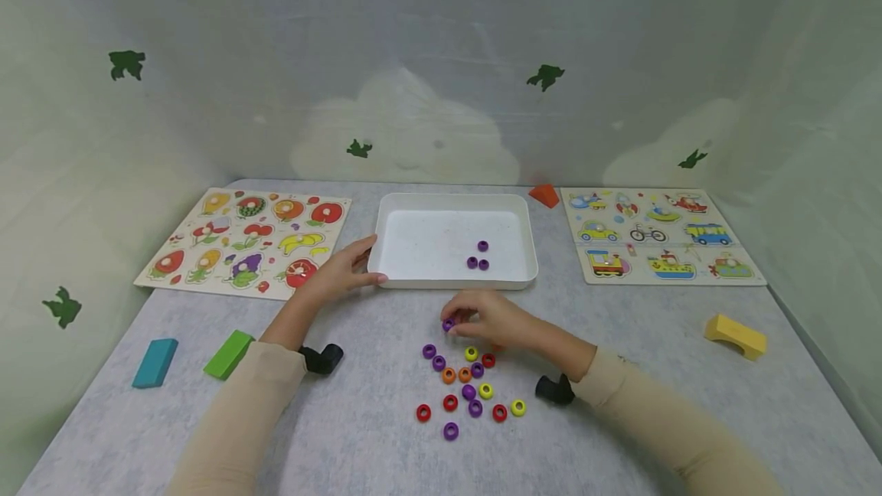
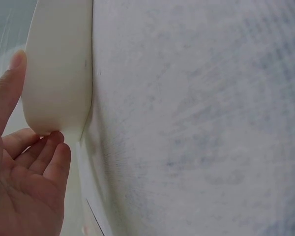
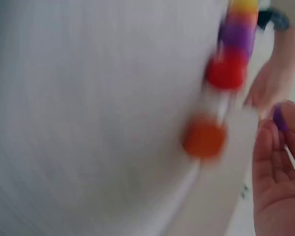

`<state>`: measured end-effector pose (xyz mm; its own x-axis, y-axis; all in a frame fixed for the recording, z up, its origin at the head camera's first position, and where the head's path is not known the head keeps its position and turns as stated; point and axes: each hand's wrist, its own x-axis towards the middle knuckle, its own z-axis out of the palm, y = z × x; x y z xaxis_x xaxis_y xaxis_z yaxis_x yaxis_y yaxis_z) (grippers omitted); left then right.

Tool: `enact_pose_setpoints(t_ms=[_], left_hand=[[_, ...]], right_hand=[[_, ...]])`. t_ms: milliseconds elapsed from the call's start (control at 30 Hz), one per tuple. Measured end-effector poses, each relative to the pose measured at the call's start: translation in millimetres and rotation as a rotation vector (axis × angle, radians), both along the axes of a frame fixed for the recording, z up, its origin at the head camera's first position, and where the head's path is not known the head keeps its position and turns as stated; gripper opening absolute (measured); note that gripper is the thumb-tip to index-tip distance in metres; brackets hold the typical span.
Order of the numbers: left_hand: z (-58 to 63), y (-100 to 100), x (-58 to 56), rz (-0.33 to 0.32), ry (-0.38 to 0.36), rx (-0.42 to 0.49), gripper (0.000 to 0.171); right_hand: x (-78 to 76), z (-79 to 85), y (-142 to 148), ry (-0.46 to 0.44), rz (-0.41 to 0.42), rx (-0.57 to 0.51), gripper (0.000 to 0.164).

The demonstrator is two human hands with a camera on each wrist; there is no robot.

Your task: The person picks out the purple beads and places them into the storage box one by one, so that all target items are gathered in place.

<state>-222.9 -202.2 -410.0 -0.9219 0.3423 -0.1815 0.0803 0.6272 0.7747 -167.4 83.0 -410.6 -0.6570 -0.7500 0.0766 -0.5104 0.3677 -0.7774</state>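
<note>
Between the thumb and fingertips of my right hand (image 1: 492,318) a purple bead (image 1: 449,324) is pinched, just above the table in front of the tray. The right wrist view shows the same purple bead (image 3: 280,118) at the fingertips. My left hand (image 1: 342,272) holds the near left corner of a white tray (image 1: 441,284), thumb at the front wall and fingers along the left side. Inside the tray lie three purple beads (image 1: 483,246). Below my right hand several loose beads are spread out: purple (image 1: 451,431), red (image 1: 423,412), yellow (image 1: 518,407) and orange (image 1: 449,376).
A fruit puzzle board (image 1: 276,239) lies left of the tray, a vehicle puzzle board (image 1: 648,239) to its right. Blocks lie about: teal (image 1: 155,363), green (image 1: 229,354), yellow arched (image 1: 736,336) and red-orange (image 1: 544,195). A pale curtain (image 1: 441,60) rises behind the table.
</note>
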Motion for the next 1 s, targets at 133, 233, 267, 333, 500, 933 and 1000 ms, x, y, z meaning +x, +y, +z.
enact_pose_setpoints(t_ms=[133,233,267,333,500,933,1000], left_hand=[[0.8,0,0.1,0.001,0.006,-0.006,0.09],[1.2,0,0.4,0.004,0.012,-0.016,0.089],[1.3,0,0.4,0.005,0.012,-0.017,0.089],[1.5,0,0.5,0.004,0.012,-0.015,0.088],[2.4,1,0.6,-0.002,0.014,-0.007,0.088],[0.4,0,-0.2,0.001,0.011,-0.013,0.091],[-0.2,0,-0.6,0.003,0.012,-0.014,0.09]], right_hand=[[-24.0,13.5,6,0.084,-0.135,-0.102,0.021],[-47.3,14.8,12,0.112,-0.268,-0.103,0.022],[-54.7,13.7,14,0.108,-0.314,-0.086,0.023],[-68.4,8.9,19,0.077,-0.392,-0.04,0.024],[-88.1,-5.0,27,-0.005,-0.495,0.134,0.022],[-88.3,-1.5,26,-0.044,-0.486,0.168,0.026],[-81.0,5.4,25,-0.037,-0.459,0.095,0.029]])
